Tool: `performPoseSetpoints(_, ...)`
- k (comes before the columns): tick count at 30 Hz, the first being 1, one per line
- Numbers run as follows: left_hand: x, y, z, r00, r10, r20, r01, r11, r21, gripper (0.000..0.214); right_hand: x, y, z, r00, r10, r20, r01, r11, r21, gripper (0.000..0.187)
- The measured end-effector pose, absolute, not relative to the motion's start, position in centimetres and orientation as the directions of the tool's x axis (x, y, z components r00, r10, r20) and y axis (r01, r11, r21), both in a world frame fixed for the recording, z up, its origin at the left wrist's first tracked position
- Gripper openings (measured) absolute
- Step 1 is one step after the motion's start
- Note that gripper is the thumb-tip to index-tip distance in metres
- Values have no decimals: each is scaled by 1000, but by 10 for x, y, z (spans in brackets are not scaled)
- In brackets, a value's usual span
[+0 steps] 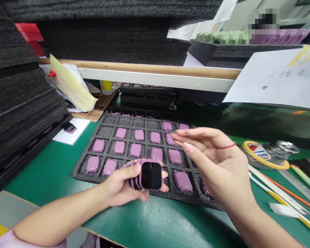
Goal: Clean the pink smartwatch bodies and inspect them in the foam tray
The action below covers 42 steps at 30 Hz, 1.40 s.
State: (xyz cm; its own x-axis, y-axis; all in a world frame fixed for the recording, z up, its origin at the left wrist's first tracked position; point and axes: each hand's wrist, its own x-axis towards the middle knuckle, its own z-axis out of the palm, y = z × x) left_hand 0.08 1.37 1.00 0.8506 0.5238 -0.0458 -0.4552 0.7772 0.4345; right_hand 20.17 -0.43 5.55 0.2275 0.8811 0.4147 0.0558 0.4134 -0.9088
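Note:
Near the front edge of the foam tray, my left hand (126,187) is closed around a fanned stack of purple smartwatch cases (134,179). The front smartwatch case (151,175) shows its dark glass face to me. Over the right part of the tray hovers my right hand (212,155), thumb apart from the stretched fingers, with nothing visible between them. Beneath both hands, the black foam tray (105,131) holds rows of purple watch cases (119,147) lying back side up in its pockets. Some pockets at the far left are bare. My hands hide part of the tray.
Stacked black foam trays (20,103) rise at the left. A shelf (144,74) crosses above the work area. On the right stand a glass bottle with a metal top (281,151) and a yellow tape roll (248,148). A dark watch case (68,127) lies on white paper (73,136).

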Motion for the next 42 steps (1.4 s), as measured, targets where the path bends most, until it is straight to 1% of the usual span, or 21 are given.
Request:
performPoseSetpoints(2, 1, 13, 10, 847, 528, -58, -453, 776, 440, 44, 202, -7, 56, 212, 819, 533, 215, 493, -843, 12)
performPoseSetpoints(3, 1, 13, 10, 844, 532, -64, -453, 773, 443, 44, 203, -9, 58, 174, 774, 608, 315, 541, -780, 13)
performPoseSetpoints(5, 2, 13, 10, 842, 535, -72, -450, 769, 454, 46, 204, -17, 61, -17, 686, 728, 474, 646, -598, 22)
performPoseSetpoints(6, 2, 13, 9, 840, 536, -78, -447, 768, 459, 46, 205, -22, 63, -140, 656, 741, 506, 691, -516, 29)
performPoseSetpoints(7, 2, 13, 9, 838, 538, -88, -445, 768, 460, 46, 206, -27, 64, -250, 645, 722, 508, 722, -470, 33)
performPoseSetpoints(8, 2, 13, 9, 835, 540, -101, -442, 770, 460, 46, 206, -32, 65, -327, 649, 687, 495, 736, -461, 34)
performPoseSetpoints(10, 1, 13, 8, 826, 548, -134, -440, 775, 453, 44, 206, -40, 65, -379, 684, 623, 476, 722, -503, 33)
performPoseSetpoints(12, 1, 13, 8, 818, 554, -153, -441, 776, 451, 44, 205, -42, 63, -404, 701, 588, 468, 711, -525, 37)
performPoseSetpoints(14, 0, 13, 9, 811, 562, -163, -443, 772, 457, 45, 202, -39, 60, -463, 640, 613, 452, 765, -458, 37)
performPoseSetpoints(16, 1, 12, 9, 785, 590, -190, -454, 756, 472, 46, 197, -32, 58, -491, 563, 665, 477, 812, -335, 43)
performPoseSetpoints(18, 2, 11, 10, 743, 632, -220, -467, 725, 506, 46, 190, -26, 55, -458, 556, 693, 548, 791, -273, 54)
performPoseSetpoints(20, 4, 10, 11, 710, 667, -225, -472, 688, 551, 44, 184, -21, 52, -412, 627, 662, 586, 738, -334, 63)
performPoseSetpoints(22, 7, 8, 12, 689, 693, -212, -486, 659, 575, 42, 180, -20, 48, -370, 704, 606, 553, 691, -466, 61)
performPoseSetpoints(24, 9, 8, 13, 692, 692, -208, -501, 667, 551, 43, 180, -19, 46, -324, 750, 576, 499, 653, -570, 54)
performPoseSetpoints(26, 8, 9, 14, 708, 671, -219, -509, 700, 501, 44, 182, -18, 46, -295, 770, 566, 465, 633, -619, 54)
performPoseSetpoints(29, 6, 11, 13, 748, 630, -208, -494, 738, 459, 49, 185, -16, 46, -304, 761, 572, 453, 644, -616, 56)
performPoseSetpoints(33, 4, 12, 11, 790, 589, -171, -466, 757, 457, 56, 184, -17, 45, -327, 736, 593, 466, 671, -577, 57)
performPoseSetpoints(35, 4, 11, 10, 777, 598, -196, -468, 757, 456, 56, 184, -17, 45, -356, 712, 605, 475, 695, -539, 56)
performPoseSetpoints(37, 5, 9, 11, 736, 632, -242, -494, 746, 447, 52, 189, -13, 46, -381, 695, 609, 496, 710, -500, 51)
performPoseSetpoints(39, 6, 8, 12, 679, 670, -299, -528, 729, 435, 44, 197, 0, 48, -336, 733, 591, 560, 661, -500, 40)
performPoseSetpoints(42, 7, 9, 15, 631, 661, -406, -521, 749, 409, 25, 213, 39, 48, -135, 871, 472, 678, 429, -596, 34)
